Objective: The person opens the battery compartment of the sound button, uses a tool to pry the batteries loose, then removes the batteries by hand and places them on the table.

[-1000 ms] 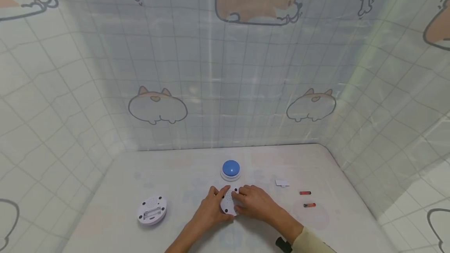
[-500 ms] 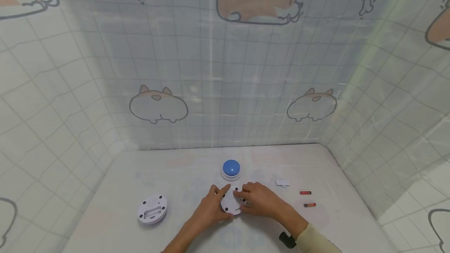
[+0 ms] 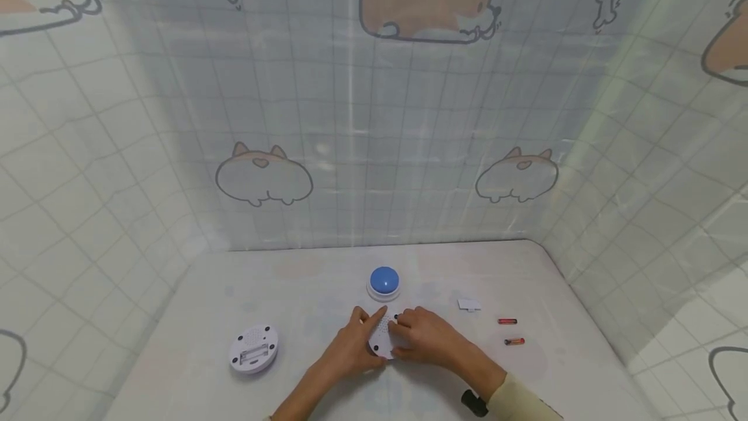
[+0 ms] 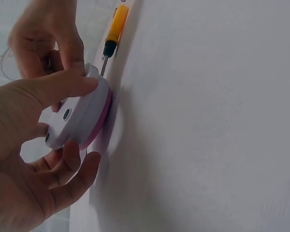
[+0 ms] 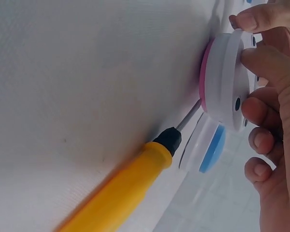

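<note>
A round white push button (image 3: 381,342) lies upside down on the table, its pink dome (image 5: 203,72) facing the tabletop. Black feet and small holes dot its upturned base. My left hand (image 3: 353,345) grips its left rim between thumb and fingers. From the other side, my right hand (image 3: 431,340) bends its thumb and fingers onto the base, covering the right part of it. Close beside the button lies a yellow-handled screwdriver (image 5: 130,183), its shaft tip right at the pink rim in the right wrist view.
Behind the hands stands a blue-domed push button (image 3: 384,281). To the left, another upturned button (image 3: 253,349) shows an open battery compartment. On the right lie a small white cover (image 3: 469,305) and two red batteries, a farther battery (image 3: 507,321) and a nearer battery (image 3: 515,342).
My right hand shifts slightly right, then back left over the base, covering more of it again. The left hand keeps its grip on the push button.
</note>
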The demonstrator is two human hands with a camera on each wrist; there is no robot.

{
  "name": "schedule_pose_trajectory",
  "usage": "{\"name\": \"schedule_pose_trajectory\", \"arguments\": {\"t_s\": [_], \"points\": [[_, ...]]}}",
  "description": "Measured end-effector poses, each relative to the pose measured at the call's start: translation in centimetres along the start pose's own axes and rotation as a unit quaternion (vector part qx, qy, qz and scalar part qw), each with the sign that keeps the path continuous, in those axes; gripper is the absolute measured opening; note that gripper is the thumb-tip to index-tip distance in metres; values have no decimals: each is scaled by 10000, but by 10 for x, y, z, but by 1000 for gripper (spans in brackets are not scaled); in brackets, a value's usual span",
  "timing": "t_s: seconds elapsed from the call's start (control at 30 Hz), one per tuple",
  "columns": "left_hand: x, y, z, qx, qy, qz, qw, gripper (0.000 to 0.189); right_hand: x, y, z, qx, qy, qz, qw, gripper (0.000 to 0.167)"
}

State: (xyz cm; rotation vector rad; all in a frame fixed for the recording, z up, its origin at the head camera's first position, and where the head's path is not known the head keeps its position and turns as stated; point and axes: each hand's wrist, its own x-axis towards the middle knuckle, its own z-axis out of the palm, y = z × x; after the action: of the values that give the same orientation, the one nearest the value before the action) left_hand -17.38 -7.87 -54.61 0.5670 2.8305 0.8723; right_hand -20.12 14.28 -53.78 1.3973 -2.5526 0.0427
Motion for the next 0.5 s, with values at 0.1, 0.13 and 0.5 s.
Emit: {"name": "schedule_pose_trajectory", "arguments": {"t_s": [0.1,0.13,0.5], "points": [[1,1,2,27,15,42,10000,100,0,0,1,-85,44,-114,9999,45],[1,1,2,40,39,56,10000,100,0,0,1,-104,54,-143,9998,45],[9,1,6,102,148,-59,9998,94,7,1,0,-299,436,-873,9948,25]]}}
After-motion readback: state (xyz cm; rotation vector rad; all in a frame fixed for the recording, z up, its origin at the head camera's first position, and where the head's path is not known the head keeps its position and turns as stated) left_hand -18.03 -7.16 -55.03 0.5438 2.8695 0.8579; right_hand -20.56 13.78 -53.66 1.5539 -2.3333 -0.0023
